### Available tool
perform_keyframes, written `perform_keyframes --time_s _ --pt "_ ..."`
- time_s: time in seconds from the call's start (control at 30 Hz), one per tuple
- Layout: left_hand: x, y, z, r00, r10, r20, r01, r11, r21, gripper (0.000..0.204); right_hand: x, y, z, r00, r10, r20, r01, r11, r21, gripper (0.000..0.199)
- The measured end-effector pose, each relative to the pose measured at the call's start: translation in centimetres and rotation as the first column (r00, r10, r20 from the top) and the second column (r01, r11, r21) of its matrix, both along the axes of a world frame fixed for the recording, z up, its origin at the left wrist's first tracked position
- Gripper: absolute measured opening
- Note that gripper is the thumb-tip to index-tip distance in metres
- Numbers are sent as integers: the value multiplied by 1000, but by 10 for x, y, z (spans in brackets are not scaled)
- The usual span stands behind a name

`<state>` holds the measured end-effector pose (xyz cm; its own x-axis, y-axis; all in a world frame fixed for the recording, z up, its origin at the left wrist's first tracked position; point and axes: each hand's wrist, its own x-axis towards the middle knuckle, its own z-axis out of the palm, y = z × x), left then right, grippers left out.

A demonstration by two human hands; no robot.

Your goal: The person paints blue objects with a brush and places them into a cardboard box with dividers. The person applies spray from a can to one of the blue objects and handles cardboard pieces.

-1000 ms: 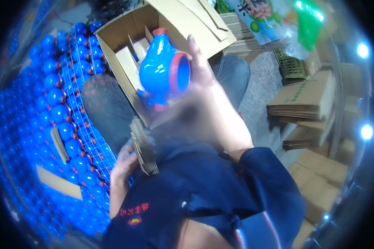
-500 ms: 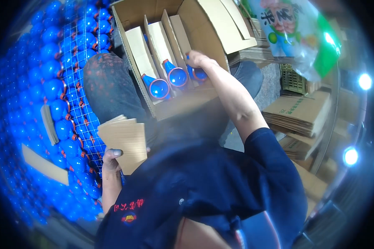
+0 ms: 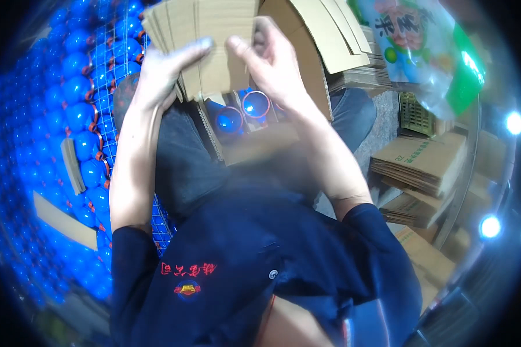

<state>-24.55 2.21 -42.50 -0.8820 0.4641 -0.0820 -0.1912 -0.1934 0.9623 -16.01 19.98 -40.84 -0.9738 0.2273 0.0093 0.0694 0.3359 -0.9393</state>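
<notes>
My left hand (image 3: 171, 72) grips a fanned stack of flat cardboard pieces (image 3: 214, 69) by its left side, thumb across the front. At the stack's right edge my right hand (image 3: 278, 63) is closed, its thumb in front and its fingers partly hidden behind. Below the stack, an open cardboard box (image 3: 315, 75) sits between my knees. Blue, flared plastic pieces with orange rims show inside it, among them a left one (image 3: 228, 120) and a middle one (image 3: 256, 105). The held cardboard hides most of the box's inside.
Many blue plastic pieces (image 3: 78, 115) fill the left side behind a wire mesh (image 3: 107, 87). Two loose cardboard strips, one longer (image 3: 66, 222), lie on them. Flattened cartons (image 3: 417, 156) are stacked at the right, below a printed plastic bag (image 3: 422, 52).
My left hand has raised the cardboard stack from beside my left thigh to above the box. My right hand has come out of the box to the stack's right edge.
</notes>
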Motion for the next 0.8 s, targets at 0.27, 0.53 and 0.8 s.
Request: perform_keyframes --time_s 0.27,0.53,0.8 --pt "-54 32 -23 905 -119 408 -25 943 331 69 -18 -39 -202 823 40 566 -360 807 467 32" --pt "-38 21 -31 948 -88 307 51 991 126 50 -53 22 -49 950 -54 308 272 628 -729 62" --pt "-52 35 -37 953 67 294 -141 961 237 54 -35 30 -138 910 -281 306 19 765 644 35"
